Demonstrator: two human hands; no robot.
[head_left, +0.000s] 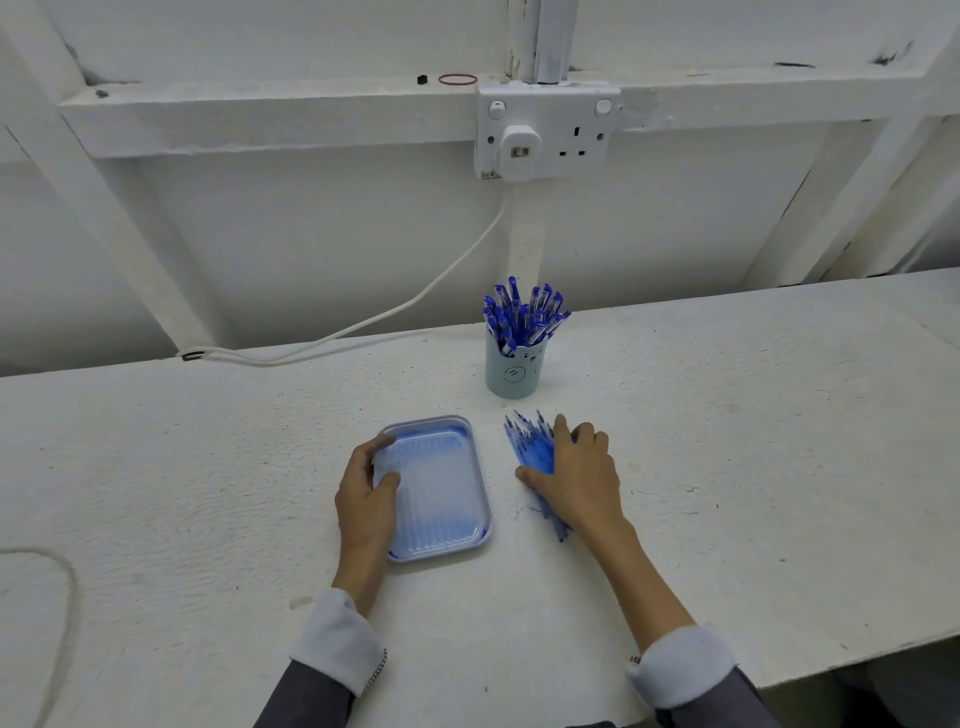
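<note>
Obs. My right hand lies over a bundle of slim translucent blue plastic pens on the rough white table, right of centre and just near of the cup. The thumb is hooked in on the left side, the fingers are curved over the top, and the palm covers the middle, so the bundle is gathered under a cupped grip. My left hand grips the left rim of the shallow pale blue rectangular plastic tray. Its fingers are curled on the far-left corner and its thumb is laid inside on the ribbed floor. Tray and bundle are near each other but apart.

Risks (judgement):
- The pen tips fan out on the far side, and the tails stick out near my wrist. A loose squeeze on lifting would let the outer pens slide free and roll across the table.
- The grip looks off-centre along the bundle's length. If so, the bundle could tilt and spill from one end.
- The fanned tips point toward the pale green cylindrical cup, which stands upright and is packed with capped blue pens. A forward sweep could knock it over.
- The tray is light and held on one side only. Dropping pens onto its right edge might tip it or skid it.

Appearance of the bundle: many thin clear-blue barrels lying roughly parallel, with darker pointed tips splayed like a brush. I cannot tell the count. The tray holds no pens.
</note>
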